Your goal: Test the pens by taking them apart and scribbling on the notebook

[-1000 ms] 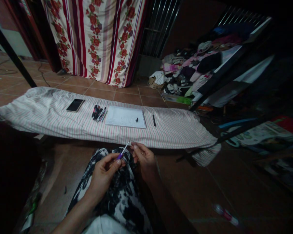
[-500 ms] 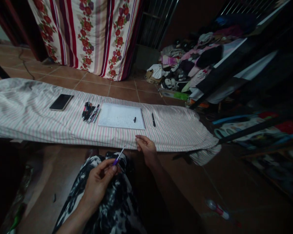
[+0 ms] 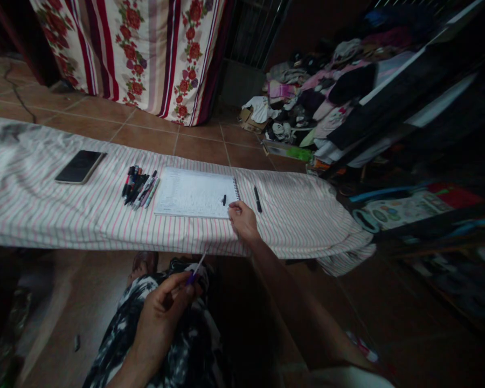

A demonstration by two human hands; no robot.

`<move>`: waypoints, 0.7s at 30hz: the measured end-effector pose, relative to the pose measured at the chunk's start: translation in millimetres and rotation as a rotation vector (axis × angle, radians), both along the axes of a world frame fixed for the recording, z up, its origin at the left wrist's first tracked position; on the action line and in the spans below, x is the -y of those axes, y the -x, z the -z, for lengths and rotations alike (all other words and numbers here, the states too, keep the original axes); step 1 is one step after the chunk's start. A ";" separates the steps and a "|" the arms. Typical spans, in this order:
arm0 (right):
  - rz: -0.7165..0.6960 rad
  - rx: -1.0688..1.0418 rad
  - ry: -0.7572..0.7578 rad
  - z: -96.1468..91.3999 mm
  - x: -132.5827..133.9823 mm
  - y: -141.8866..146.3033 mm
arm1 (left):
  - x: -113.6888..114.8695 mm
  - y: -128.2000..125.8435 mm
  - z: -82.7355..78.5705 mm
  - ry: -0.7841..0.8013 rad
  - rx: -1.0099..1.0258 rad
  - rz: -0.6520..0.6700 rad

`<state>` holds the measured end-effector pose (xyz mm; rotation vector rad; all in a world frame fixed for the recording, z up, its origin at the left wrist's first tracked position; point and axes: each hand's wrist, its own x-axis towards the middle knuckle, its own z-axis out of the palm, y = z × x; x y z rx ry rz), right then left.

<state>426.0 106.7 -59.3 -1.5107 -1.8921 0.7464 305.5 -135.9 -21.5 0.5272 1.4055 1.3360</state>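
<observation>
My left hand point(image 3: 165, 304), above my lap, pinches a slim pen refill-like stick point(image 3: 201, 262) with a purple end and a thin pale shaft pointing up and away. My right hand point(image 3: 243, 218) reaches over the near right corner of a spiral notebook point(image 3: 186, 191), its fingers bent and nothing visible in them. Just beyond those fingertips, a small black pen cap point(image 3: 224, 200) lies on the page. A black pen point(image 3: 257, 199) rests on the cloth right of the notebook. Several pens and markers point(image 3: 139, 188) lie bunched along its left side.
The striped cloth point(image 3: 299, 215) covers a long, low bench or table. A dark phone point(image 3: 81, 166) lies at its left. Beyond are tiled floor, a floral curtain point(image 3: 157, 54) and a heap of clothes point(image 3: 303, 97). A rack stands at the right.
My right hand has moved forward from the cloth's front edge to the notebook's near right corner. My left hand keeps its pinch on the purple-ended stick. The view has shifted slightly.
</observation>
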 end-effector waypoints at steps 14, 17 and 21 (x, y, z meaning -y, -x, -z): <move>0.025 0.396 -0.013 5.6 -32.4 23.0 | -6.7 -2.5 10.5 0.040 -0.129 0.080; 0.019 0.408 -0.002 5.0 -36.8 21.2 | -5.1 -3.1 14.1 0.045 -0.122 0.085; 0.023 0.393 0.014 2.1 -40.3 18.4 | -3.3 -3.5 14.7 0.036 -0.120 0.105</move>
